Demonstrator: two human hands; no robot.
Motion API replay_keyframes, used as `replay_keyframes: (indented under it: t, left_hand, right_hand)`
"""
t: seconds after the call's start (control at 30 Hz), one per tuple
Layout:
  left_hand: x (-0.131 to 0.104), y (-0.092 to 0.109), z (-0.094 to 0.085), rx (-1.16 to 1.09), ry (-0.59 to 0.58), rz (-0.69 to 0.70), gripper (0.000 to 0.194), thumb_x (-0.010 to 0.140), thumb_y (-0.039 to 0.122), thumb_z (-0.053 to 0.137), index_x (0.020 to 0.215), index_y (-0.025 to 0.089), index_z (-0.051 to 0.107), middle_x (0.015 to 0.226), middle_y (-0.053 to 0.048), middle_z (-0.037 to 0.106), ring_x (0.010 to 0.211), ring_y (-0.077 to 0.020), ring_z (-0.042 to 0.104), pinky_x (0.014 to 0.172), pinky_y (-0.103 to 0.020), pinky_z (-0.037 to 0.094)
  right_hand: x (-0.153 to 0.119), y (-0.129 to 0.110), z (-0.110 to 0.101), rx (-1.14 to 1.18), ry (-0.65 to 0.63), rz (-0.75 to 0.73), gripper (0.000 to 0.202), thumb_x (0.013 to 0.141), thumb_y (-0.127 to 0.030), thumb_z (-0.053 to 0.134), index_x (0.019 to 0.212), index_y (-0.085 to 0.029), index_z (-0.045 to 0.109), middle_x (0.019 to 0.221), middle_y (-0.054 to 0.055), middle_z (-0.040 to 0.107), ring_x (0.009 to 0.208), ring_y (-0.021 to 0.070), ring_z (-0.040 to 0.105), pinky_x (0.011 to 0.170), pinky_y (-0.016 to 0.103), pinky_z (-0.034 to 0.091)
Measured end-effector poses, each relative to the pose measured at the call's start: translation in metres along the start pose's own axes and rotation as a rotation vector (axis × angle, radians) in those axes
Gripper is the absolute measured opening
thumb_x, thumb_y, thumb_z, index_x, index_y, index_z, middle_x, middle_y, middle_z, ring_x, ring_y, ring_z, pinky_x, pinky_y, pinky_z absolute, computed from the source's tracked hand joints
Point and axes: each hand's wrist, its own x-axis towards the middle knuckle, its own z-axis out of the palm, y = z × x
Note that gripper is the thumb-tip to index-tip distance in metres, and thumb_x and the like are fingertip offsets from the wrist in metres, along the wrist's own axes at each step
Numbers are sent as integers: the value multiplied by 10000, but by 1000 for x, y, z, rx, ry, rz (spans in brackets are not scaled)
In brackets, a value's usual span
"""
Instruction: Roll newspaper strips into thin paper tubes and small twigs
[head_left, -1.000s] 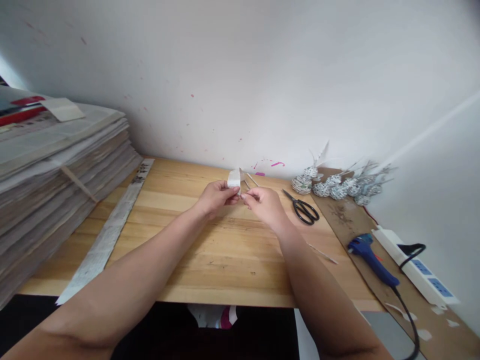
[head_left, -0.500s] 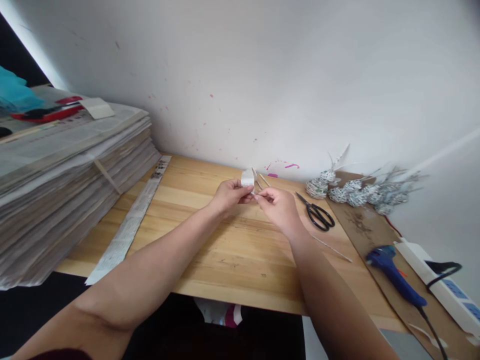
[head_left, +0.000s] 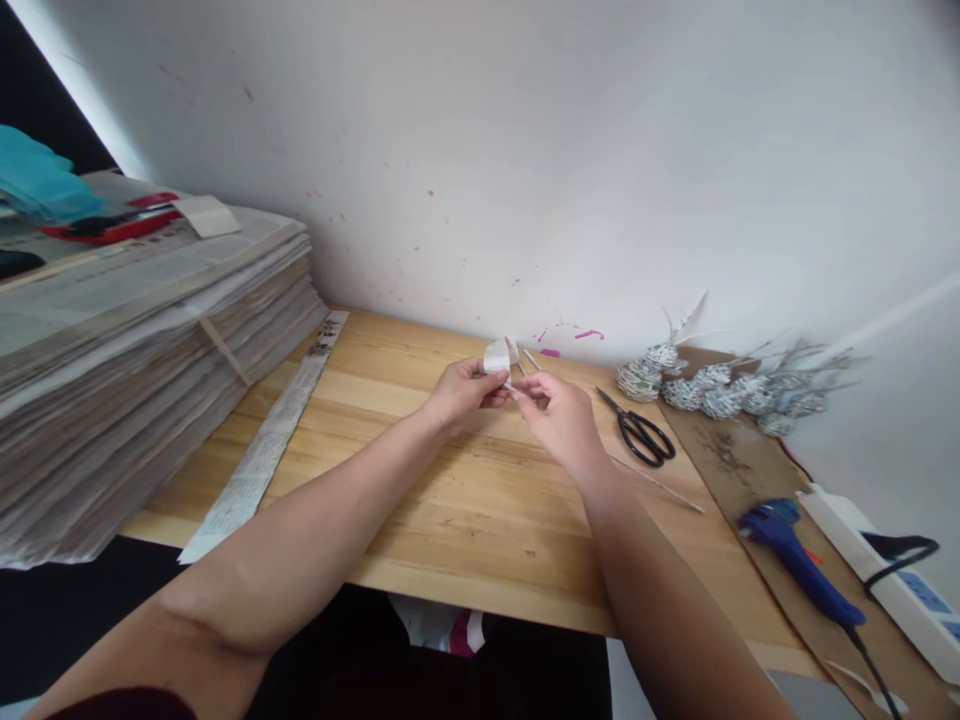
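Note:
My left hand (head_left: 474, 388) is closed, thumb and fingers pinching a pale newspaper strip (head_left: 497, 356) whose free end curls up above the fingers. Close on its right, my right hand (head_left: 553, 402) pinches the narrow lower end of the same strip, which looks rolled thin there. The fingertips of both hands nearly meet over the wooden table (head_left: 450, 510). Behind the fingers lie thin paper sticks (head_left: 531, 358), partly hidden. Black-handled scissors (head_left: 641, 432) rest to the right of my right hand. Another thin paper stick (head_left: 664, 485) passes behind my right forearm.
At left stands a tall newspaper stack (head_left: 150, 390) with a red-handled tool (head_left: 120, 225) on top. A long newspaper strip (head_left: 274, 430) lies beside it. To the right are woven paper figures (head_left: 720, 390), a blue glue gun (head_left: 806, 565) and a power strip (head_left: 885, 580) on cardboard.
The view has shifted slightly, so the surroundings sit a little further right. The strip's free end has curled lower over my left hand; both hands keep their pinch.

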Motion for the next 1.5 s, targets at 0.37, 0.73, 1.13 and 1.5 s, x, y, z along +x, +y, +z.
replay_keyframes:
  t: [0.37,0.73,1.13,1.5]
  left_hand:
    - [0,9,0,-98,70,-154,62,782,91,665,724,93,644,630,-51,664,513,-75,609,536,-173,517]
    - [1,6,-2,-159,55,-189,46,757,59,679,720,77,658,624,-59,659,520,-82,616,521,-162,524]
    - [2,5,1,-277,28,-189,110,759,14,662,680,85,633,642,-30,638,532,-60,598,531,-135,517]
    - [-1,3,0,-267,-102,-185,48,781,29,653,745,59,659,665,-52,652,594,-84,639,561,-134,519]
  right_hand:
    - [-3,-1,-2,-216,33,-354,257,928,-209,456,1024,-263,689,1019,53,688,955,197,623,860,299,452]
    - [-1,1,-1,-323,68,-289,189,905,-264,502,926,-236,688,883,71,692,831,212,621,764,303,444]
    - [-1,-3,0,-29,11,-8,147,830,-317,569,847,-215,672,723,25,699,604,155,622,586,260,451]
    - [6,4,-5,442,-237,325,188,758,-345,629,810,-166,608,729,21,645,530,101,583,465,205,428]
